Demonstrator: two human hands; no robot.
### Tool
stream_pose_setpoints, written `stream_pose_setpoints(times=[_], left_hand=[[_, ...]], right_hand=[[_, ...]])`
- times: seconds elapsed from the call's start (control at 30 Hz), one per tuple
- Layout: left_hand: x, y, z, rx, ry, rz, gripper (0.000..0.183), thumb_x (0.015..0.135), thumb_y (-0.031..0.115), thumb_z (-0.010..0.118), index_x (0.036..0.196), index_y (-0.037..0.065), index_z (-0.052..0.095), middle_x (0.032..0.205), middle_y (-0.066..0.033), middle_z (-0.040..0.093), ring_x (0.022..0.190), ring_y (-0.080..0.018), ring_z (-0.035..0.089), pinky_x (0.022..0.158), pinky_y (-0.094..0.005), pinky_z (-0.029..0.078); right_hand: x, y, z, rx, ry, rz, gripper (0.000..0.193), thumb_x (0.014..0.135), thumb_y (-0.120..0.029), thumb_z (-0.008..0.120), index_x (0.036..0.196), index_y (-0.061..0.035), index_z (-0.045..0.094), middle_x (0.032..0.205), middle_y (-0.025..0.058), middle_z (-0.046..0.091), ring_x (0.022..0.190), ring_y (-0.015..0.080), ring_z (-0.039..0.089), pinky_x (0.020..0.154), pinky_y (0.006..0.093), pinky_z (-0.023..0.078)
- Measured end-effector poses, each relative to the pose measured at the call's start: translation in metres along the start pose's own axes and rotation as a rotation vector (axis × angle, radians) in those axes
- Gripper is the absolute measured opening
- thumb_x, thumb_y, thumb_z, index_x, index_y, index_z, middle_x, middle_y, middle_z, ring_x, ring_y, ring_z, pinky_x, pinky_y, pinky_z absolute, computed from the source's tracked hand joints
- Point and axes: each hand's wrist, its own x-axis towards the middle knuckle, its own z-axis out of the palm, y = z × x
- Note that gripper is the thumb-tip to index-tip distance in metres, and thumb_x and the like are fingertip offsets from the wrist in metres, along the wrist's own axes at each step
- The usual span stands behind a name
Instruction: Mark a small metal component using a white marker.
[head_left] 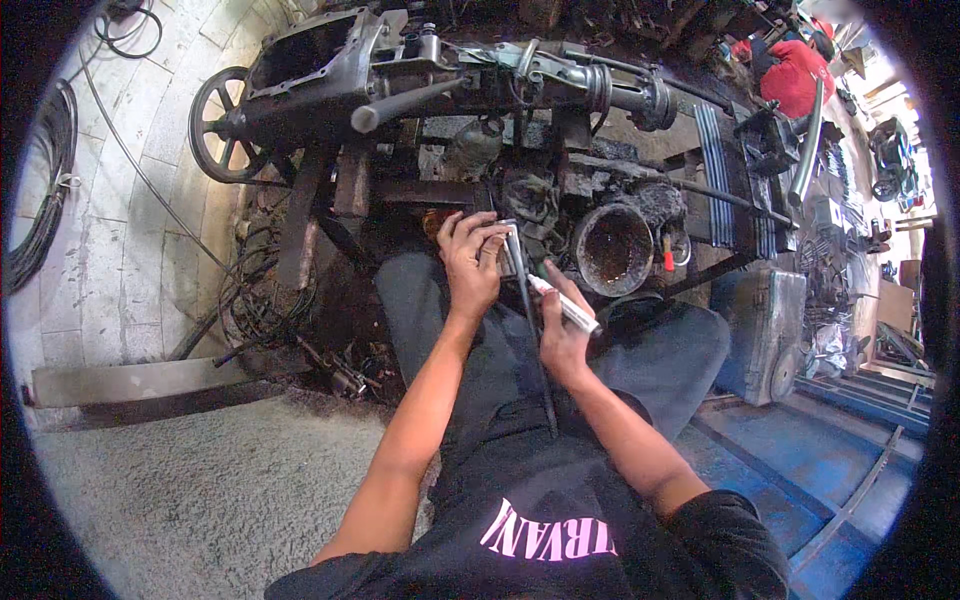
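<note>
In front of my lap, my left hand (pixel 470 262) has its fingers bent around the upper end of a long dark rod (pixel 528 312). A bright metal piece shows at the rod's top, partly hidden by the fingers. The rod slants down toward my shirt. Just right of it, my right hand (pixel 563 345) is closed on a white marker-like tube (pixel 568 308) with a dark end. The tube's upper tip lies close to the rod; I cannot tell whether they touch. Beyond both hands sits a round metal bowl (pixel 585 250) holding brownish liquid.
A greasy machine (pixel 310 95) with a spoked wheel (pixel 197 125) spans the far side. A red-handled tool (pixel 669 262) is beside the bowl. Coiled cable (pixel 45 200) lies left, a blue metal case (pixel 755 330) right. A person in red (pixel 795 80) is farther off.
</note>
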Motion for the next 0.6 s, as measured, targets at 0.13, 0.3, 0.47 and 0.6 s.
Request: stream_pose_setpoints(times=[0.13, 0.3, 0.47, 0.6], left_hand=[[0.000, -0.002, 0.000, -0.008, 0.007, 0.007, 0.013, 0.092, 0.017, 0.066, 0.097, 0.014, 0.077, 0.117, -0.0041, 0.069, 0.126, -0.0338, 0.047, 0.113, -0.0469, 0.031], [0.002, -0.002, 0.000, -0.026, -0.011, 0.016, 0.012, 0.094, 0.017, 0.064, 0.097, 0.011, 0.075, 0.116, -0.0058, 0.071, 0.126, -0.0318, 0.049, 0.115, -0.0463, 0.029], [0.004, -0.003, -0.001, -0.024, -0.012, 0.043, 0.012, 0.094, 0.017, 0.065, 0.096, 0.011, 0.075, 0.115, -0.0057, 0.071, 0.125, -0.0306, 0.051, 0.114, -0.0457, 0.029], [0.005, -0.001, -0.003, -0.045, -0.045, 0.043, 0.014, 0.095, 0.019, 0.064, 0.095, 0.010, 0.074, 0.112, -0.0057, 0.071, 0.123, -0.0305, 0.051, 0.113, -0.0449, 0.031]], right_hand=[[-0.005, -0.009, 0.012, 0.189, 0.082, 0.145, 0.030, 0.103, -0.015, 0.054, 0.123, 0.0047, 0.063, 0.104, 0.0129, 0.070, 0.094, 0.0160, 0.064, 0.086, 0.0310, 0.051], [-0.008, -0.006, 0.012, 0.179, 0.079, 0.159, 0.028, 0.104, -0.018, 0.053, 0.118, 0.0034, 0.064, 0.101, 0.0100, 0.070, 0.091, 0.0133, 0.062, 0.084, 0.0289, 0.051], [-0.009, -0.003, 0.013, 0.161, 0.105, 0.122, 0.027, 0.103, -0.018, 0.054, 0.116, 0.0029, 0.064, 0.098, 0.0097, 0.070, 0.087, 0.0137, 0.062, 0.080, 0.0293, 0.050], [-0.011, 0.000, 0.010, 0.063, 0.075, 0.053, 0.025, 0.103, -0.017, 0.055, 0.115, 0.0026, 0.063, 0.097, 0.0086, 0.068, 0.085, 0.0129, 0.060, 0.078, 0.0289, 0.050]])
